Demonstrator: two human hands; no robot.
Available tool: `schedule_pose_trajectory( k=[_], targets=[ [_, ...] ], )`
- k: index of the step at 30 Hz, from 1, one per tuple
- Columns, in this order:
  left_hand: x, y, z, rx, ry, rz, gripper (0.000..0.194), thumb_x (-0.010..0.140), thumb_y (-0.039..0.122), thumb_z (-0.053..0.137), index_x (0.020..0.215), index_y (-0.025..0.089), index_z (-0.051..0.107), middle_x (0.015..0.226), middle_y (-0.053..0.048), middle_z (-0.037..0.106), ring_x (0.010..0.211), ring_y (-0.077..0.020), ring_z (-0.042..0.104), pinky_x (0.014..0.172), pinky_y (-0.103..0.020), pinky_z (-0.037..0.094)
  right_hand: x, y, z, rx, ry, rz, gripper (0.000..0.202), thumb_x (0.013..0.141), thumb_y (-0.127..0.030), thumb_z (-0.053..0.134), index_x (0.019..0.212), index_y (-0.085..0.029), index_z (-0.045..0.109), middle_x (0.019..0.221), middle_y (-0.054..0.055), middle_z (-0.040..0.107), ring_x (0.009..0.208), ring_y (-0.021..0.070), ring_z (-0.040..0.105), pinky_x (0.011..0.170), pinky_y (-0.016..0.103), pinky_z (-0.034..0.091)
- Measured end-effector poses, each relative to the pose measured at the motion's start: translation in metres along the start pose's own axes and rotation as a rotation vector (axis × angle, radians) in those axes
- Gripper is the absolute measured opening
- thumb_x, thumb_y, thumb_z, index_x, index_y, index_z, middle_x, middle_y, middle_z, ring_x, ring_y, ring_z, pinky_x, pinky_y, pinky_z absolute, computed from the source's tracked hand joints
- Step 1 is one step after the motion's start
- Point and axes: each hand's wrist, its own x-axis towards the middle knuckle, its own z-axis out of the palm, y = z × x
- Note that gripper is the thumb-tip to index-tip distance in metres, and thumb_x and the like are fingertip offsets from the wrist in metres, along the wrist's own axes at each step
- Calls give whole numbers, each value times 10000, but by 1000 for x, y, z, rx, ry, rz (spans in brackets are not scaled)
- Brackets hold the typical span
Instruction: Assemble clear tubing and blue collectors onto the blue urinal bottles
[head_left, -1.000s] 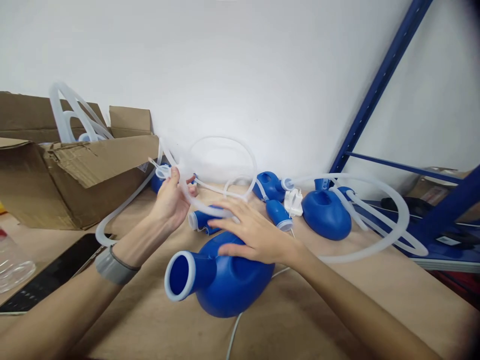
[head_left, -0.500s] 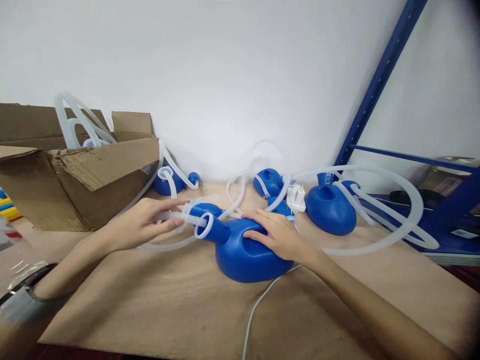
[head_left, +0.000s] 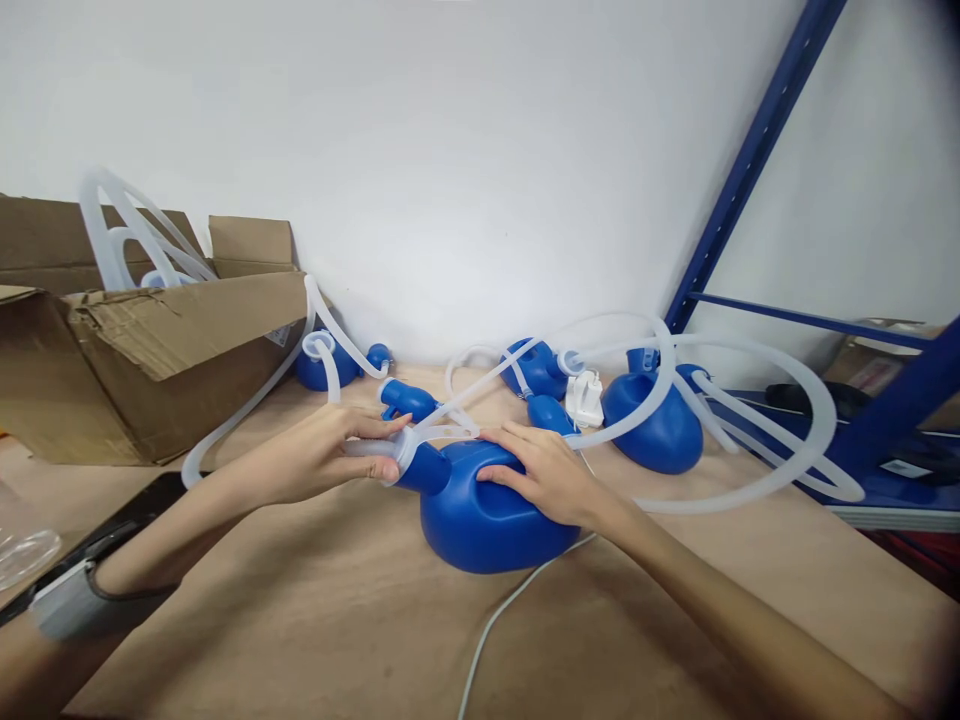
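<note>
A blue bottle [head_left: 491, 530] rests on the wooden table, its neck pointing left. My right hand [head_left: 540, 470] is on top of it, fingers wrapped round its handle part. At the bottle's mouth, my left hand [head_left: 345, 450] pinches a translucent cap [head_left: 406, 450] with a tube end, thumb below and fingers above. The cap sits against the neck's rim; whether it is fully seated I cannot tell. Just behind lies a small blue bottle-like part [head_left: 409, 400], with translucent tubing [head_left: 480, 380] close by.
An open cardboard box [head_left: 202, 320] with tubing stands at the left. More blue bottles [head_left: 652, 425] with long looped tubes lie at the back. A white plug adapter [head_left: 585, 398] is among them. A thin cable [head_left: 487, 625] runs to the front edge. A blue metal shelf [head_left: 750, 170] stands right.
My left hand has brought the translucent cap against the bottle's mouth, which was open before. The small blue part behind is now more visible, and the view has shifted slightly.
</note>
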Motion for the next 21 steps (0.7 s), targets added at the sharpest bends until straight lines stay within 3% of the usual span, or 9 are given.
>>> schedule_pose_trajectory(
  k=[6,11,13,17,18,21],
  targets=[
    [2,-2,5,-54,21,-20,609,861,731,626,1291,313,729,1391,-25,676,1241,-297,672,1022,-361,557,0,3,2,-39,-16,16,538,1008,-568,562,1443,-256,615,1309,97,699,1166,294,679,979,421,528],
    [-3,-6,17,-51,105,-31,689,883,726,594,1418,293,627,1422,-29,654,1291,-275,644,1097,-386,530,5,2,-4,19,-95,29,541,990,-563,602,1427,-244,615,1382,68,673,1243,283,651,1063,421,490],
    [-9,-4,26,111,223,25,599,967,636,528,1432,267,610,1421,-55,654,1274,-260,649,1068,-394,540,8,-2,-6,39,-116,51,499,990,-545,614,1388,-246,641,1372,49,682,1240,272,655,1077,419,482],
    [-24,9,49,665,740,238,262,1024,334,556,1153,188,731,1192,-103,738,1128,-259,672,984,-413,513,14,-14,-5,25,-76,114,449,1009,-548,575,1335,-253,669,1330,35,706,1204,284,673,1033,451,508],
    [-26,13,55,798,812,267,191,1003,289,597,1062,167,732,1107,-102,748,1063,-266,676,937,-409,507,14,-17,-4,23,-73,127,447,1008,-552,573,1323,-251,673,1321,34,710,1194,290,677,1022,462,513],
    [-28,19,67,1039,816,224,284,987,386,616,875,133,682,844,-94,693,787,-241,648,690,-340,455,16,-26,-3,20,-80,156,443,1003,-555,580,1299,-243,684,1308,42,715,1185,307,679,1017,485,514]
  ],
)
